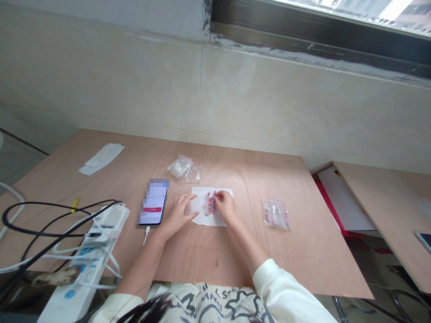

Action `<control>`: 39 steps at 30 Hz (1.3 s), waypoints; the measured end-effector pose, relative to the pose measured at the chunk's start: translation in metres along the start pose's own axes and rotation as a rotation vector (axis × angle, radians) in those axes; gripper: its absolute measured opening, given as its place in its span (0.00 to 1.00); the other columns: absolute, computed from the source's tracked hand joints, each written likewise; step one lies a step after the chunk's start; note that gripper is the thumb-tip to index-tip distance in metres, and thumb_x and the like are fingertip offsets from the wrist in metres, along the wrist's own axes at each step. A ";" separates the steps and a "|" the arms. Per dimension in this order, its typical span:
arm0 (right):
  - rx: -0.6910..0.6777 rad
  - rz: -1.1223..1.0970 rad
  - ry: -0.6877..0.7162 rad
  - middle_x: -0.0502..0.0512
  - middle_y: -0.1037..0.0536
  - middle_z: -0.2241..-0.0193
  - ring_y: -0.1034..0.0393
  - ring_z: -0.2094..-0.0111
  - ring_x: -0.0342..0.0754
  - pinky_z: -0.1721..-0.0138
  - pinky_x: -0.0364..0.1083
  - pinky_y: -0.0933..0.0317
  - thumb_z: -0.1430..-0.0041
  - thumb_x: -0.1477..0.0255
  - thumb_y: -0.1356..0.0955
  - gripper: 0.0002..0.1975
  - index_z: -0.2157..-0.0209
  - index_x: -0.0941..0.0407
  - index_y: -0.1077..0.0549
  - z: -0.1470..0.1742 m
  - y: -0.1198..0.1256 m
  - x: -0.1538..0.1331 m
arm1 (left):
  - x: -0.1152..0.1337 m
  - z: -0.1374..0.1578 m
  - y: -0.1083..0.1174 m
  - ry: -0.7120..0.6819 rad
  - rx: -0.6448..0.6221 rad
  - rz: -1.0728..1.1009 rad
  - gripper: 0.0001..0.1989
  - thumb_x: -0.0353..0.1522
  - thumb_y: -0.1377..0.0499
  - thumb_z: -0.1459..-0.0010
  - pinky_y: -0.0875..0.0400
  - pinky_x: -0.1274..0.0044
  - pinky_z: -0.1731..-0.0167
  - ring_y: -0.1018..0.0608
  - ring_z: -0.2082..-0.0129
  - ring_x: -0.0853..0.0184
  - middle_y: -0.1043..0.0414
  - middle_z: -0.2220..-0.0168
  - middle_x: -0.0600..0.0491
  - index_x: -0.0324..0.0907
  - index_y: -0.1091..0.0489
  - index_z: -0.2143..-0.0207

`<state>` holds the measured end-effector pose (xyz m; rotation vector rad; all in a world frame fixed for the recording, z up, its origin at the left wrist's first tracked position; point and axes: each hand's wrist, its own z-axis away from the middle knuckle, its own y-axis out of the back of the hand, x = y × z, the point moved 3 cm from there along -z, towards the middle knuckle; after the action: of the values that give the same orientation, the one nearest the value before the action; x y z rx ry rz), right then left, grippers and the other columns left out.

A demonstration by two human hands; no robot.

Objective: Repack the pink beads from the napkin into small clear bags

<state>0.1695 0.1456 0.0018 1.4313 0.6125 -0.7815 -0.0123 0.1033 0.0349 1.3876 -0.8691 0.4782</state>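
A small heap of pink and red beads lies on a white sheet of paper in the middle of the table. My right hand reaches over the paper's right side. Its thumb and forefinger are pinched together at the upper right of the beads, and what sits between the fingertips is too small to make out. At the left edge of the paper rests my left hand, thumb and fingers spread apart, holding nothing.
A charging phone lies left of my left hand. Clear plastic bags sit behind the paper. To the right is a clear bag with pink beads. A power strip with tangled cables crosses the left side; folded white paper lies behind.
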 end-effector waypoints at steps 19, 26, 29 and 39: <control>-0.116 -0.012 -0.069 0.50 0.31 0.82 0.38 0.79 0.42 0.77 0.40 0.47 0.57 0.75 0.36 0.01 0.79 0.57 0.34 -0.010 -0.001 -0.005 | 0.001 0.004 -0.002 0.030 -0.003 0.016 0.22 0.35 0.43 0.52 0.42 0.70 0.52 0.37 0.52 0.62 0.40 0.56 0.50 0.46 0.42 0.53; -0.155 0.010 -0.023 0.51 0.30 0.82 0.38 0.80 0.41 0.78 0.40 0.50 0.55 0.77 0.39 0.04 0.79 0.58 0.34 -0.011 -0.003 -0.002 | 0.002 0.000 0.001 0.033 -0.005 0.021 0.21 0.36 0.44 0.52 0.40 0.70 0.54 0.36 0.53 0.62 0.39 0.57 0.50 0.44 0.42 0.53; -0.143 -0.001 -0.012 0.51 0.31 0.82 0.39 0.80 0.41 0.78 0.40 0.49 0.55 0.76 0.39 0.04 0.80 0.58 0.35 -0.010 -0.001 0.000 | 0.005 -0.001 0.002 0.057 -0.012 0.032 0.21 0.35 0.44 0.52 0.39 0.71 0.55 0.36 0.53 0.62 0.39 0.56 0.50 0.44 0.41 0.54; -0.256 -0.292 0.030 0.48 0.33 0.83 0.39 0.80 0.40 0.78 0.39 0.46 0.53 0.73 0.38 0.04 0.78 0.58 0.34 0.027 0.028 -0.047 | 0.009 0.007 -0.007 0.094 -0.021 0.076 0.21 0.35 0.43 0.52 0.42 0.72 0.52 0.36 0.53 0.64 0.39 0.57 0.51 0.45 0.42 0.54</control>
<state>0.1602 0.1226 0.0575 1.1347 0.9249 -0.8753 -0.0037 0.0939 0.0370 1.3062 -0.8500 0.5872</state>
